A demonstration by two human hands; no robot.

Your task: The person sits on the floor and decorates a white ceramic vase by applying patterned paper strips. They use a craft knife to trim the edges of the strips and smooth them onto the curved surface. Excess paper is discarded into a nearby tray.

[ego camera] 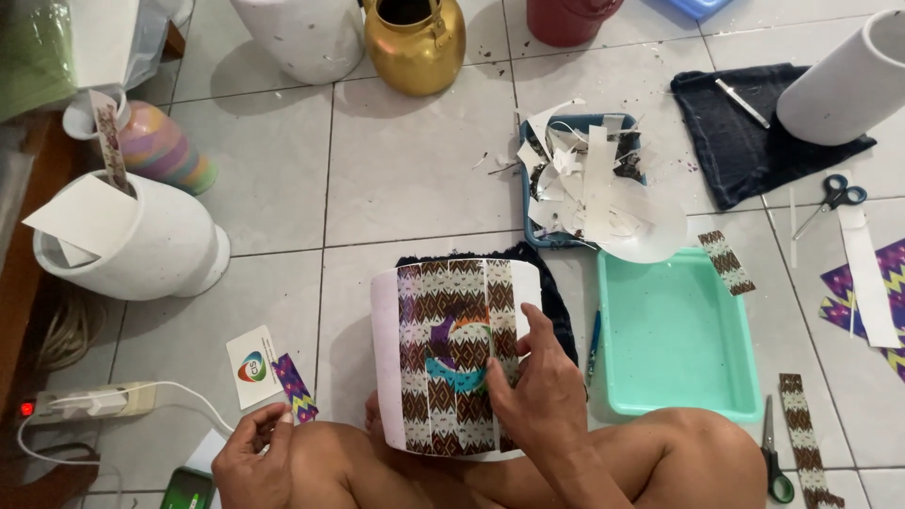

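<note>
Left hand [253, 455] low by the knee, fingers curled, pinching a small patterned strip [294, 386], right hand [539, 391] spread flat, pressing patterned strips onto white pot [457, 356] lying between the legs on the floor, teal tray [674, 335] just right, scrap-filled blue tray [586, 179] beyond.

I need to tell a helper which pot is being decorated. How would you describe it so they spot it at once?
Start at the mint-green tray on the tiled floor; just to its left a white cylindrical pot lies on its side in the person's lap, under the right hand. Unlike the other plain white pots, its side is covered with brown patterned strips.
</note>
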